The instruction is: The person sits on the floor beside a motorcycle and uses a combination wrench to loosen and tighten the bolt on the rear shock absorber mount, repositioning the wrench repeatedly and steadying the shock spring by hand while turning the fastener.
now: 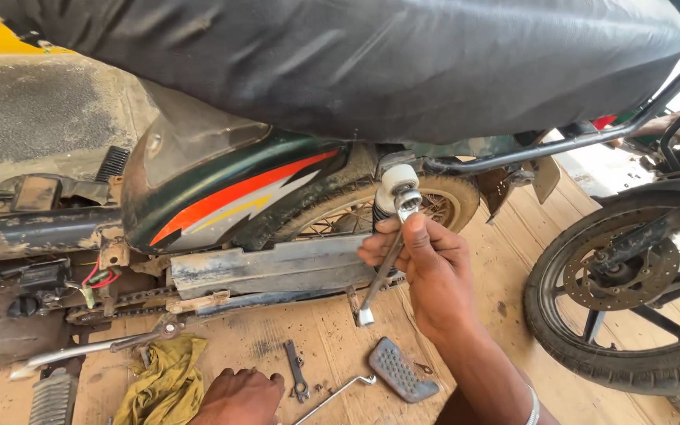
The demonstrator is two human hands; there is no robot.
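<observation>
Where the motorcycle's rear shock absorber [397,187] meets the frame under the black seat [371,63], a double-ended metal spanner [386,264] is seated on the upper mount, its top ring at the fitting and its lower end hanging free over the wooden floor [505,260].

Head view, tool: steel, rigid, moderately heavy for its size, and probably slick with grease given the dirty surroundings. It is best held on the shank near the top ring, where force keeps the head on the fitting; a grip at the lower end would give more leverage but less control.

Head view, right hand [419,264]: closed around the upper shank, thumb pressed up against the head, wrist bent, forearm rising from the lower right with a bracelet at the wrist.

Head view, left hand [238,397]: resting knuckles-up on the floor, beside a yellow rag [163,386] and a small flat wrench [296,370]. Whether it grips anything cannot be told.

A second motorcycle's wheel [615,299] stands to the right.
</observation>
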